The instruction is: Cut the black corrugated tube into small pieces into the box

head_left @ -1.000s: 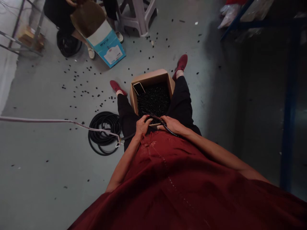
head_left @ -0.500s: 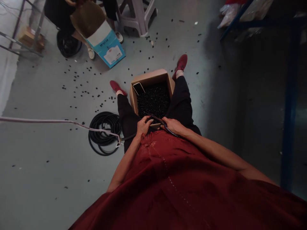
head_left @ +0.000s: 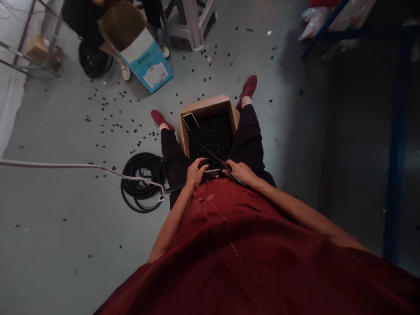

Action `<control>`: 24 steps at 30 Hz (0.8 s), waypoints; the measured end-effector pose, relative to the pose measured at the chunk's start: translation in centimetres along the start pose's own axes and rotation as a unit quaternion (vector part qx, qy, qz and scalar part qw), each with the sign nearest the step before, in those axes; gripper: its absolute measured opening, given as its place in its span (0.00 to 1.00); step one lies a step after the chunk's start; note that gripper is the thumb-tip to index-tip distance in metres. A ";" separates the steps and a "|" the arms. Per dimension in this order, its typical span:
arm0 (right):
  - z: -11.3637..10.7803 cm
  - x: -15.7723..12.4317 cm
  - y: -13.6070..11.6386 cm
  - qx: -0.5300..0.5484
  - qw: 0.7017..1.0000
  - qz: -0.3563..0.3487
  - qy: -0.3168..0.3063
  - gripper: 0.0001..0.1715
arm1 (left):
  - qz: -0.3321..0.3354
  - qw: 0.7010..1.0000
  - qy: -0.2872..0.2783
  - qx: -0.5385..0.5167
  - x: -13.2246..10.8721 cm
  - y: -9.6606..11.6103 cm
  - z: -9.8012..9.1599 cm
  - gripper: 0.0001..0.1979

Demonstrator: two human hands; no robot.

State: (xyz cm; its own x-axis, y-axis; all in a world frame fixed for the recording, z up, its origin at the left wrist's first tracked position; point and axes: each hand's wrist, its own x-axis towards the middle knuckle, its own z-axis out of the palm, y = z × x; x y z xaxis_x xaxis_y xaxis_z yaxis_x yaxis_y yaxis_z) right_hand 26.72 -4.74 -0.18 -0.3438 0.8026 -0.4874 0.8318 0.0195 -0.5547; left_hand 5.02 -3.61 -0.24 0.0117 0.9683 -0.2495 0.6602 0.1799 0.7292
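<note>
In the lower middle of the head view, my left hand (head_left: 195, 174) is closed with curled fingers at the near edge of an open cardboard box (head_left: 204, 105). A black hose (head_left: 175, 189) runs from a coil (head_left: 139, 183) on the floor into this hand; its end is hard to make out. My right hand (head_left: 243, 172) grips dark scissors (head_left: 215, 156), their blades pointing up and left over the box. Many small black pieces (head_left: 210, 135) fill the box between my legs, and a dark rectangular object with a pale rim (head_left: 190, 121) leans in its far left corner.
Small black bits (head_left: 126, 127) lie scattered over the grey floor. Beyond the box, another person sits by a blue-and-white carton (head_left: 152, 65); a plastic stool (head_left: 190, 30) stands beside it. A pale cord (head_left: 82, 166) crosses from the left. A blue metal frame (head_left: 393, 153) is at right.
My right hand has drawn slightly away from my left, and the scissors now stand apart from it with their blades angled farther up over the box. My left hand has barely moved.
</note>
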 end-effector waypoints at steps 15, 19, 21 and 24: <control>0.1 0.0 0.5 0.048 0.998 -0.028 0.012 0.24 | 0.088 0.986 0.047 0.136 0.2 -1.4 -0.9 0.12; -0.3 -0.3 0.2 0.086 0.994 -0.063 0.033 0.27 | 0.044 0.997 0.050 0.035 0.4 -0.6 -1.3 0.11; -0.5 -0.4 0.1 0.098 0.992 -0.073 0.037 0.29 | 0.013 0.999 0.035 -0.031 0.5 0.0 -1.5 0.12; -0.6 -0.4 0.2 0.102 0.990 -0.091 0.029 0.31 | -0.017 0.995 0.006 -0.103 0.5 0.7 -1.8 0.15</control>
State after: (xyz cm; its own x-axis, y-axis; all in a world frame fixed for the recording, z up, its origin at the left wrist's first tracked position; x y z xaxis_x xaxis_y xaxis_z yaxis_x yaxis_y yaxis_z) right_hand 27.24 -4.75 0.31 -0.4487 0.8305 -0.3301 0.6510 0.0507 -0.7574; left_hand 4.08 -2.70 1.31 -0.0185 0.9627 -0.2699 0.4922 0.2438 0.8357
